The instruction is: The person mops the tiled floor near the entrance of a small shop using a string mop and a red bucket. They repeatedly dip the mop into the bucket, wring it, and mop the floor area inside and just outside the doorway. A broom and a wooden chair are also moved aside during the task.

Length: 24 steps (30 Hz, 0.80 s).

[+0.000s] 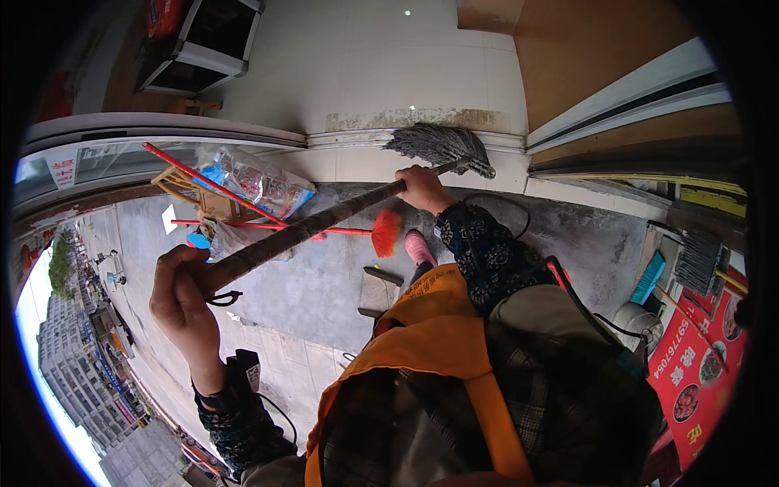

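Observation:
A string mop with dark grey strands (441, 145) lies across the pale door sill and its metal sliding track (341, 139). Its long brown handle (310, 228) slants from the mop head down towards the left. My left hand (185, 310) is curled round the handle's upper end, where a black cord loop (225, 298) hangs. Lower on the shaft, near the mop head, my right hand (423, 189) grips it. Both my sleeves are dark and patterned, and I wear an orange apron (426, 353).
Left of the mop, a red-handled broom (384, 233), a red pole (207, 181) and a plastic bag (258, 182) lie by a wooden chair (213, 204). A dustpan (380, 292) sits near my pink shoe (419, 246). At right are another mop (697, 262) and a blue brush (648, 278).

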Available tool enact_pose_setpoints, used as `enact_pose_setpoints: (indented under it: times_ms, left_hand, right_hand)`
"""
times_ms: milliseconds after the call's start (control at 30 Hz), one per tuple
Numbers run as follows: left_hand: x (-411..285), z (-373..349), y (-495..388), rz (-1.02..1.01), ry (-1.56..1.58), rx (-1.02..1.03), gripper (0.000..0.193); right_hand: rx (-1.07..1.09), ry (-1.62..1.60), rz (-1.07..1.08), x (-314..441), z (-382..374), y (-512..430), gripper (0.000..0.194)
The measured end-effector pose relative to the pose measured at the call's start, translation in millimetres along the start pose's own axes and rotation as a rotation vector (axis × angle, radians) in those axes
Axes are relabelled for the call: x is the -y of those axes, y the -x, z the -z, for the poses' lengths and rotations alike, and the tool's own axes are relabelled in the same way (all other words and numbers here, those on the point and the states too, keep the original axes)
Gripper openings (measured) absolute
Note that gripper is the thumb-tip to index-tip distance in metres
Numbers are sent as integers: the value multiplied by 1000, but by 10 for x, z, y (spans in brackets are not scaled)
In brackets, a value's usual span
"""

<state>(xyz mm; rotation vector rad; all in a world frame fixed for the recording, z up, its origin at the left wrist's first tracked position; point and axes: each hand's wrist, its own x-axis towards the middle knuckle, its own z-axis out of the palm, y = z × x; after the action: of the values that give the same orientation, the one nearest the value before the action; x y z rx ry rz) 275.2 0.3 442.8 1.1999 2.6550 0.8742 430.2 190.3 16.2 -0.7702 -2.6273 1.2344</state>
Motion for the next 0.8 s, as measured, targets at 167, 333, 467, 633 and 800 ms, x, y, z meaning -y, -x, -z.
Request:
enact_pose_setpoints:
  times_ms: [167, 333, 467, 633, 800]
  left_hand:
    - [-193, -500, -207, -28, 207, 84, 28]
    - [-89, -1002, -80, -72, 254, 148, 27]
    - [335, -1106, 321, 92, 330, 132, 25]
    - [791, -1493, 1067, 317, 530, 99, 22]
    - [999, -1789, 1307, 568, 629, 71, 20]
  right_hand:
    - [-61, 74, -152, -502, 405, 680, 29]
    - [-114, 151, -197, -936, 721, 1393, 24]
    - [55, 204, -162, -1070, 839, 1794, 17]
    - [221, 168, -115, -1186, 1204, 2485, 21]
    - [294, 294, -82, -1108, 1633, 3024, 19]
